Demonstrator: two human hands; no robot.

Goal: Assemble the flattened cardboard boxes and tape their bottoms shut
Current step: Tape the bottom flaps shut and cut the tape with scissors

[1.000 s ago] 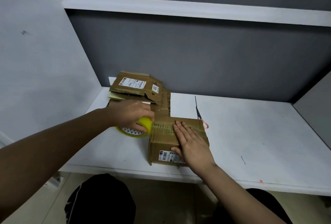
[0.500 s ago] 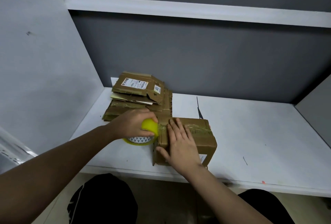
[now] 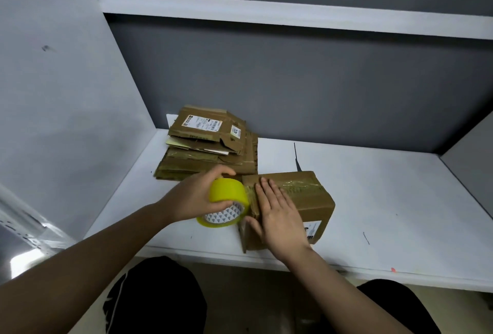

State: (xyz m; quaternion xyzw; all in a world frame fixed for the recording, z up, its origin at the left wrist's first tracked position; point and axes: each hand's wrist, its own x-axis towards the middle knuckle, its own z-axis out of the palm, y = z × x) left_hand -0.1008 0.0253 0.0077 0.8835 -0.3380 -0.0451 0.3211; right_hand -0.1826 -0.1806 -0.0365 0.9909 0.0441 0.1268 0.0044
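On the white surface (image 3: 373, 200), near its front edge, stands the assembled cardboard box (image 3: 306, 200), bottom side up, w/ a strip of clear-yellowish tape already along the seam on top. Right hand (image 3: 277, 216) lies flat on the box, fingers straight and together, pressing the left part of the top; thumb goes down the near-left side. Left hand (image 3: 197, 197) holds the yellow tape roll (image 3: 226, 200), fingers curled over the top of it, thumb under; the roll is just beside the box's left end, approx. touching it, and the tape seems to run from roll to box edge.

Handling, my judgement: box is empty, so very light, and it will slide on the smooth surface if tape is pulled w/o the other hand pressing down. Cardboard is used, w/ creases and old labels, so stiff at corners but soft in the middle of the flaps; better to press near the edges, not at the centre seam, otherwise the flaps sink inside. Roll is rigid and best held across the outer ring, as now. Tape itself is thin and sticky, and can wrinkle or fold on itself.

Behind the roll, the stack of flattened boxes (image 3: 208, 152) waits, not yet assembled. Scissors (image 3: 297, 158) lie behind the box, only the blades visible.
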